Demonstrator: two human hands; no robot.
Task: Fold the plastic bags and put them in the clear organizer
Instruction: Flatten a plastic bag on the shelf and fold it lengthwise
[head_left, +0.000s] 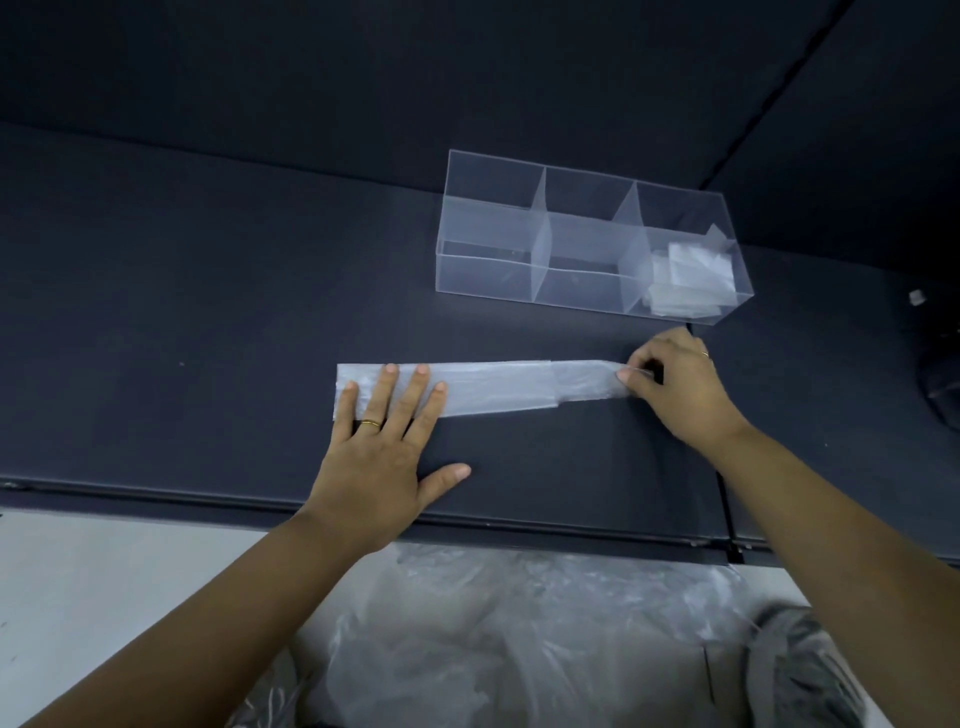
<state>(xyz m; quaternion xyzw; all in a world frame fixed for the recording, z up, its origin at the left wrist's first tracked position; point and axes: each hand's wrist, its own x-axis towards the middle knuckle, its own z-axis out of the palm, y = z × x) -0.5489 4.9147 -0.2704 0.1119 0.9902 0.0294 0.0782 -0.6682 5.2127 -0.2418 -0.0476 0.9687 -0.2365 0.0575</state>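
A translucent whitish plastic bag, folded into a long narrow strip (483, 389), lies flat on the dark navy matte surface (208, 322), running left to right in front of the person. The left hand (384, 457) rests palm down with fingers straight and spread. The four fingertips (390, 370) press on the strip's left end, while the thumb lies out on the bare surface. A gold ring (370, 423) sits on one finger. The right hand (675, 384) has its fingers curled and pinches the strip's narrower right end between thumb and fingertips; a thin ring (705, 354) shows on it too.

Just beyond the strip, toward the right, stands a clear rectangular acrylic organizer (488, 275) split by see-through dividers into cells. A stack of folded whitish plastic bags (680, 280) sits in its right-end section, though whether in the near or far cell cannot be told through the walls.

The surface is made of panels, with a seam running away under the right hand and a dark rail along its near edge. Dark panels of the same colour rise behind it as walls and meet in a corner at upper right. A small pale object (915, 297) and a dark rounded shape (941, 387) lie at the far right.

Below the near edge, a heap of loose crumpled clear plastic bags (519, 634) lies close to the person, and a pale floor (104, 571) shows at lower left.
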